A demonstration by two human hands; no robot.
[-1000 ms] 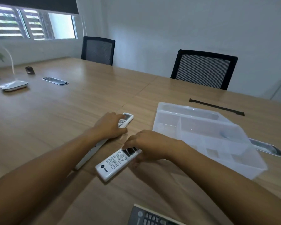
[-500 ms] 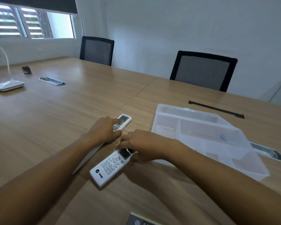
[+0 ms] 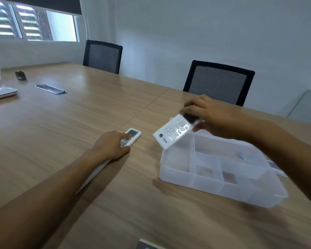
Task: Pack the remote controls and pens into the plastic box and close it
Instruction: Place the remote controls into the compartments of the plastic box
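right hand (image 3: 214, 115) — remote (image 3: 174, 133) over box (image 3: 205, 178) edge | left hand (image 3: 111, 146) — second remote (image 3: 130, 139)

The wooden table (image 3: 65, 126) lies bare across its wide middle, from the cable grommet (image 3: 50, 89) and lamp base (image 3: 3, 92) near the far-left edge to the near edge, so passage there is open. Toward the right edge the open plastic box (image 3: 214, 178) blocks the way, its dividers splitting the interior into compartments. The right hand (image 3: 214, 115) holds a white remote (image 3: 174, 131) tilted above the box's far-left corner, crowding entry there. The left hand (image 3: 111, 146) rests on a second remote (image 3: 130, 138) just left of the box, leaving a narrow strip of table between them.
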